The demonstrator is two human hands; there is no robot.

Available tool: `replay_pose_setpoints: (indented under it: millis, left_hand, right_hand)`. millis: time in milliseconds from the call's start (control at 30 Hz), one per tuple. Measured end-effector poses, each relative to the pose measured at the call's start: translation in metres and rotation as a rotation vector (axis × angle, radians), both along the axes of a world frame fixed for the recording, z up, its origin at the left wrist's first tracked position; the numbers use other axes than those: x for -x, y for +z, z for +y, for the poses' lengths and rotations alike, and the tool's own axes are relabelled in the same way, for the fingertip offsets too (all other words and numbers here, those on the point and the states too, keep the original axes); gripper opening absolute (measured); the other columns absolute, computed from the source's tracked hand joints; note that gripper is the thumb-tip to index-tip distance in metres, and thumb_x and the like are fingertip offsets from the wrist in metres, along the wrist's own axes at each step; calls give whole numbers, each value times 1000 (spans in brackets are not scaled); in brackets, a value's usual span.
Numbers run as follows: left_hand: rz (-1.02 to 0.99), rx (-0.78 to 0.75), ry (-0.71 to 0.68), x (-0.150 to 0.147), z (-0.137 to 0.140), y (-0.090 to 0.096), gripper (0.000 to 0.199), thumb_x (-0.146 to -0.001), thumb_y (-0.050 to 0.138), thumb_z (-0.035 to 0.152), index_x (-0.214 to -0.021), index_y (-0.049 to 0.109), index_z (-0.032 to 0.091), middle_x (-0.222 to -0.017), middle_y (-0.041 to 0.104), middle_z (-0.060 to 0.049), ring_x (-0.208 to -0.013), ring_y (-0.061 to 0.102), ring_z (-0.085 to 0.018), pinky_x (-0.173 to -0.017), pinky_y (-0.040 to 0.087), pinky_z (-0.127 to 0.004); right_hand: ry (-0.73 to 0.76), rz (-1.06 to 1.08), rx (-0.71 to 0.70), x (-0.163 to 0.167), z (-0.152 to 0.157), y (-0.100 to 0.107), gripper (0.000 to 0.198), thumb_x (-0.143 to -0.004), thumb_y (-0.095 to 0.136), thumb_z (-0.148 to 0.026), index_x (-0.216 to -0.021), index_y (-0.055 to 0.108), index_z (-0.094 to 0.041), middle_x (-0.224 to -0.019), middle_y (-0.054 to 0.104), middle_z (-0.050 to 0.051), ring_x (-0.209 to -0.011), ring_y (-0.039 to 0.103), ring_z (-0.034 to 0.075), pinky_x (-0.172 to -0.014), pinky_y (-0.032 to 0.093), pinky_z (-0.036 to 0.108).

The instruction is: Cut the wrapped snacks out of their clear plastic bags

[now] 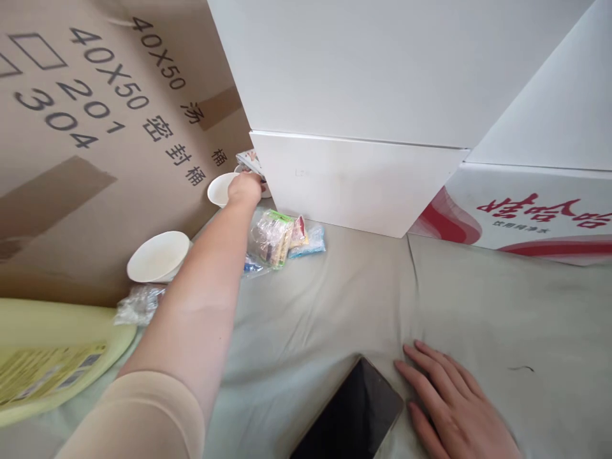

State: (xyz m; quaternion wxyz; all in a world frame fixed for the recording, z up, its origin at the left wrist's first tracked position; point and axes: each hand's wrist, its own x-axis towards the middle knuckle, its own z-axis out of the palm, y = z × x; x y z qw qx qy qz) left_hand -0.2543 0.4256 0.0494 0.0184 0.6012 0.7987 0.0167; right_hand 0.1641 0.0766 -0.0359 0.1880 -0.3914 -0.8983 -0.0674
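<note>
My left hand [246, 188] reaches far forward into the corner between a cardboard box and a white panel. Its fingers look curled at a white bowl [220, 189] and a small patterned packet [248, 160]; what they hold is hidden. Below the wrist lie clear plastic packets with green edging [273, 239] and a blue-white packet [308, 241]. Flat on the cloth rests my right hand [452, 408], fingers spread, holding nothing. Just left of it is a black phone [354, 414], apart from or barely near the fingertips.
The large printed cardboard box [157, 83] walls the left side, and a white panel [354, 185] stands at the back. Another white bowl [157, 256], a crumpled clear bag [138, 305] and a yellow-green tub [62, 357] are on the left. A red-white box [540, 210] stands right.
</note>
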Motion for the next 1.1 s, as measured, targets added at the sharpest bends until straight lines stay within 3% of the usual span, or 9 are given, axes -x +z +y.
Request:
replay_pose_setpoints:
  millis: [100,500,767,1100]
  left_hand:
    - [105,25,23,0,-29,14,43,-96,54,32,-133,69,19,-138,69,-17,-127,64,-34,-103,51,-41]
    - [231,92,-21,6,-108,65,44,-97,52,26,-137,67,14,-135,70,-23,-127,65,-34,-100,50,-36]
    - [381,220,-123,16,-139,103,36,-91,57,16,-122,74,12,-129,72,-25,-125,66,-34,-100,52,-37]
    - [510,328,-276,2,-171,137,33,-87,56,5,-108,80,12,-127,72,-26,-126,65,-41,-100,51,-46]
  right_hand:
    - [-5,14,13,0,-2,-3,36,-92,57,-31,-125,70,-22,-128,75,11,-123,67,29,-97,51,43]
    - [-53,-18,121,0,-5,-14,36,-97,51,-26,-126,69,-17,-133,70,15,-130,61,32,-103,50,50]
    - [-63,-14,152,-2,-5,-20,36,-100,47,-29,-126,69,-19,-132,69,14,-130,60,31,-103,47,47]
    - [-76,24,189,0,-5,-22,36,-99,46,-28,-125,69,-18,-133,69,15,-131,58,31,-105,44,47]
